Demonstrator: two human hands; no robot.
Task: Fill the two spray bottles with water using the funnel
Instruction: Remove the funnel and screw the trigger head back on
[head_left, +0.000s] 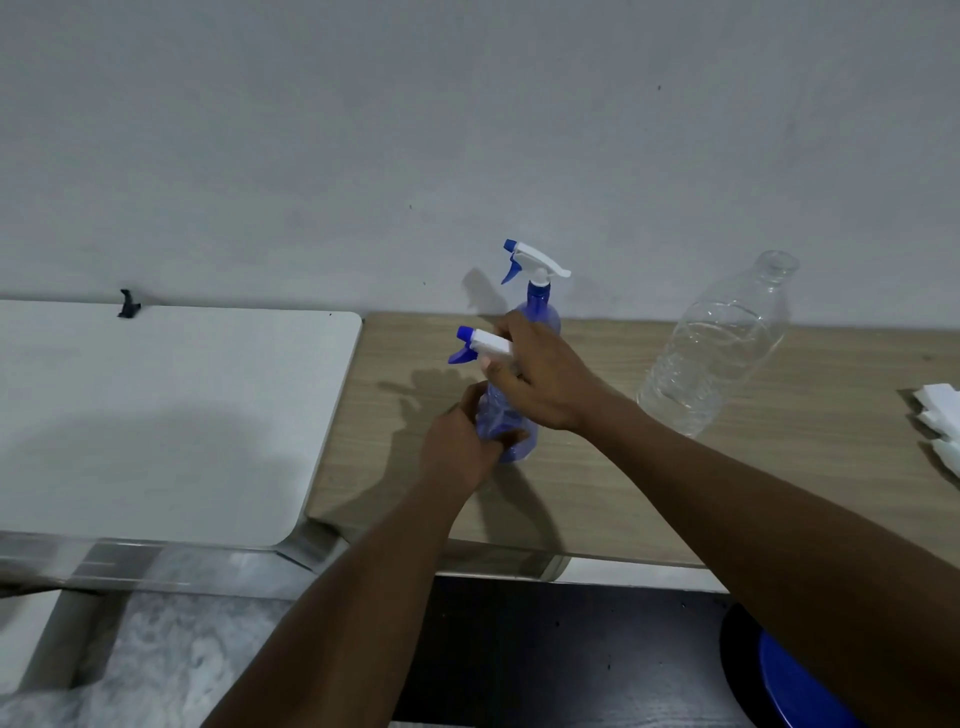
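Both forearms reach in from the bottom of the head view. Left hand (457, 447) is clamped round the body of the near spray bottle (506, 421) on the wooden table (597, 493); right hand (540, 379) is closed over its white trigger head (485, 345), probably to unscrew it. The second spray bottle (537, 306) stands just behind, touching or nearly so, and a twist could knock it over. An uncapped clear water bottle (711, 348) stands near the right forearm; a careless elbow may spill it. No funnel is in sight
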